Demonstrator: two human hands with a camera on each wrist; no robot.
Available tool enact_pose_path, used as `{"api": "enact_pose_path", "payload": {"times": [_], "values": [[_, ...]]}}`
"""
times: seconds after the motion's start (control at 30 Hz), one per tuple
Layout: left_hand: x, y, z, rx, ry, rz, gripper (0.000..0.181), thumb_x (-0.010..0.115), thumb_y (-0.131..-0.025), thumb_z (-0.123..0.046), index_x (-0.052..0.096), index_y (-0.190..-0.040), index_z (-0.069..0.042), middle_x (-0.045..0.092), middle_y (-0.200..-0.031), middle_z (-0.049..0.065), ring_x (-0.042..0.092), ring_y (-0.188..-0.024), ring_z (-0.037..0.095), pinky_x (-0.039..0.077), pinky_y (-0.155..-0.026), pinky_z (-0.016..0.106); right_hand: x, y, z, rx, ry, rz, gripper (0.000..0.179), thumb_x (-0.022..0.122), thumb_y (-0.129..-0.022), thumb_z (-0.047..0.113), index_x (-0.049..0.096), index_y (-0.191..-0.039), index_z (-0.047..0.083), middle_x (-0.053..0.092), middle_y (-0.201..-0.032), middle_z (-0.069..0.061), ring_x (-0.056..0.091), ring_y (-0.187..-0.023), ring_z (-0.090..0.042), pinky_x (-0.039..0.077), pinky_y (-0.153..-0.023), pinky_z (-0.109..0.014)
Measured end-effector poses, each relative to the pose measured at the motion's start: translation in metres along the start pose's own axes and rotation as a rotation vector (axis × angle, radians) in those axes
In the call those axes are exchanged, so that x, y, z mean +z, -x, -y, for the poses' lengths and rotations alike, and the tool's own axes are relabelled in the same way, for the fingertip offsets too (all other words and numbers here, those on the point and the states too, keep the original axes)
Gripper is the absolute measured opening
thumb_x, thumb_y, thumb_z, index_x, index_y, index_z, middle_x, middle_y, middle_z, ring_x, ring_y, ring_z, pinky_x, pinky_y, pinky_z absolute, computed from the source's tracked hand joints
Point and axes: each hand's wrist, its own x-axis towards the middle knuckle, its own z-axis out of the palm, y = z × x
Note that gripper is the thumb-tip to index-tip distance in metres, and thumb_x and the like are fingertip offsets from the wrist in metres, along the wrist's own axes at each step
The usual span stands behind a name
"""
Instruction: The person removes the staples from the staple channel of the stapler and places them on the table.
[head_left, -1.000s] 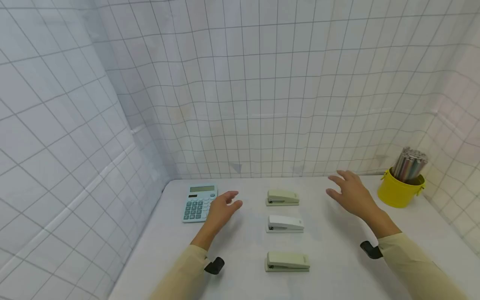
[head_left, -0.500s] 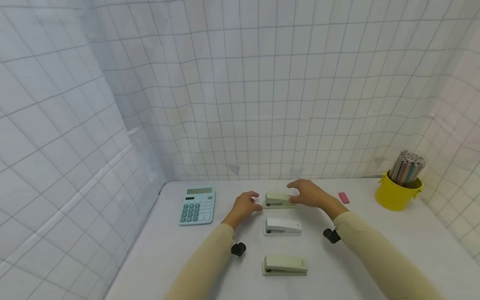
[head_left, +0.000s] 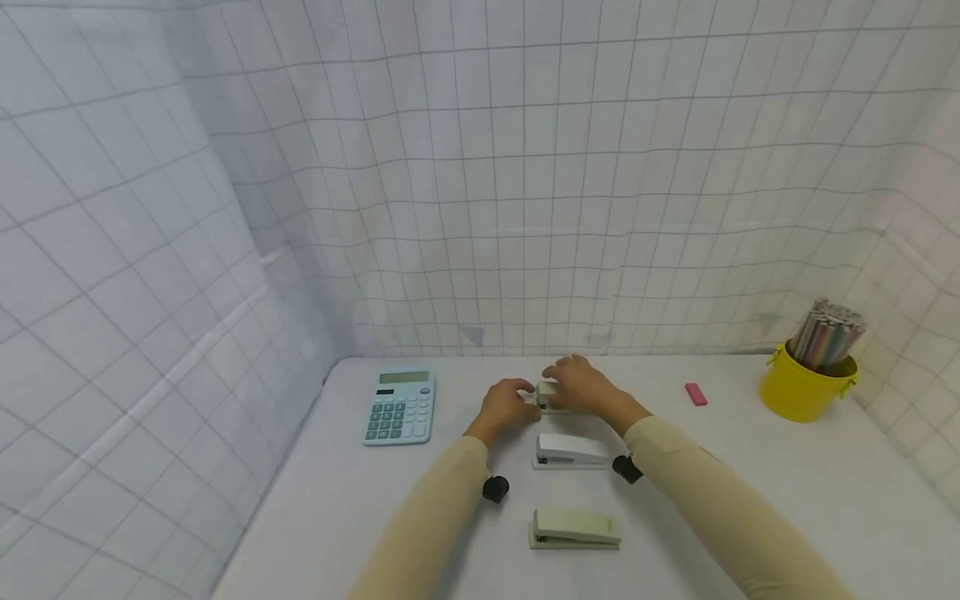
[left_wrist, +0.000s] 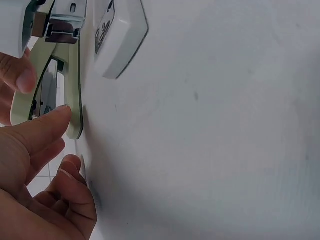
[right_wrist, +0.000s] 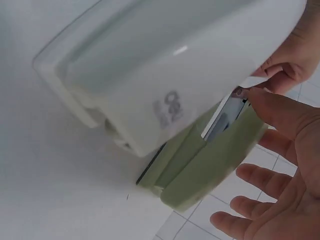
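Three staplers lie in a column on the white table. Both hands are at the farthest, a pale green stapler point(head_left: 546, 390). My left hand point(head_left: 504, 407) is at its front end; in the left wrist view the straight thumb touches the green base point(left_wrist: 74, 85), with other fingers loosely bent below. My right hand point(head_left: 583, 387) reaches over its rear part, hiding it in the head view. In the right wrist view the right thumb point(right_wrist: 275, 107) lies against the green stapler's side, its other fingers spread apart. A white stapler point(head_left: 572, 451) lies just nearer.
A second pale green stapler point(head_left: 575, 528) is nearest the person. At the left stands a light blue calculator point(head_left: 400, 407). To the right lie a small pink block point(head_left: 696, 394) and a yellow bucket point(head_left: 798, 390) filled with pencil-like sticks point(head_left: 827, 333). Grid-patterned cloth point(head_left: 525, 208) walls the table's back.
My right hand has swept left from beside the bucket to the far green stapler, uncovering the pink block. My left hand has moved right from the calculator to the stapler's front end.
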Motion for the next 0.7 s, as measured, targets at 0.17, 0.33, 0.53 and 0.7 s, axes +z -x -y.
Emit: {"api": "enact_pose_path", "payload": {"times": [0.17, 0.33, 0.53, 0.7], "values": [[0.008, -0.003, -0.002, 0.006, -0.006, -0.009, 0.039, 0.084, -0.077, -0.015, 0.074, -0.114, -0.009, 0.07, -0.09, 0.004, 0.06, -0.08, 0.017, 0.049, -0.074, 0.035, 0.005, 0.0, 0.001, -0.043, 0.009, -0.017, 0.042, 0.076, -0.091, 0.022, 0.068, -0.128, 0.003, 0.064, -0.131, -0.022, 0.052, -0.128, -0.047, 0.044, -0.104, -0.059], [0.009, -0.004, -0.001, 0.008, 0.003, -0.015, 0.036, 0.084, -0.077, -0.014, 0.075, -0.111, -0.008, 0.068, -0.085, 0.002, 0.058, -0.076, 0.016, 0.046, -0.069, 0.033, 0.008, -0.002, 0.001, -0.085, 0.013, -0.032, 0.037, 0.076, -0.09, 0.019, 0.07, -0.121, 0.001, 0.07, -0.116, -0.016, 0.062, -0.111, -0.035, 0.046, -0.1, -0.052], [0.009, -0.003, -0.001, -0.006, 0.021, -0.036, 0.034, 0.085, -0.076, -0.015, 0.076, -0.108, -0.008, 0.069, -0.084, 0.003, 0.058, -0.075, 0.016, 0.048, -0.07, 0.032, 0.013, -0.004, 0.0, -0.099, -0.055, -0.062, 0.032, 0.078, -0.089, 0.018, 0.071, -0.116, 0.0, 0.072, -0.109, -0.012, 0.064, -0.101, -0.029, 0.052, -0.091, -0.047], [0.009, -0.003, -0.001, -0.014, 0.003, -0.051, 0.032, 0.085, -0.076, -0.015, 0.077, -0.106, -0.008, 0.071, -0.086, 0.005, 0.061, -0.077, 0.017, 0.049, -0.072, 0.035, 0.015, -0.005, 0.0, -0.075, -0.125, -0.073, 0.03, 0.078, -0.089, 0.019, 0.072, -0.113, 0.002, 0.072, -0.106, -0.011, 0.065, -0.094, -0.026, 0.053, -0.086, -0.045]]}}
